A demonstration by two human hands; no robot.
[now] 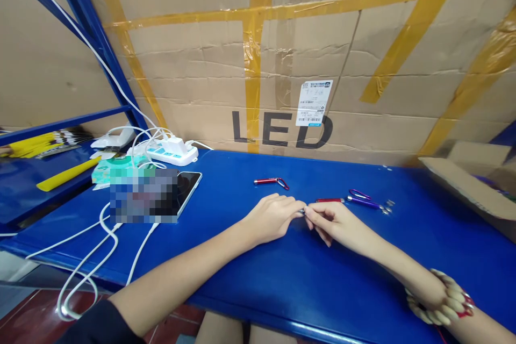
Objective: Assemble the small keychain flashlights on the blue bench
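My left hand [272, 219] is closed, with its fingertips meeting those of my right hand [336, 223] above the blue table. My right thumb and fingers are pinched together. Between the two hands a small dark, metallic-looking piece [300, 211] just shows; the fingers cover the rest of it. Just behind my right hand lies a red metal tube [328, 200]. To its right is a purple tube [365, 202] with a carabiner clip, and small silvery bits [387, 207] lie by its end. Beyond my left hand rests a red mini flashlight-like tube [266, 181] with a clip.
A blue table [250, 290] carries a phone [187, 191], white cables [141, 252] and a power strip [173, 151] on the left. An open cardboard box [467, 188] stands at right. A large taped carton [201, 80] marked LED closes off the back.
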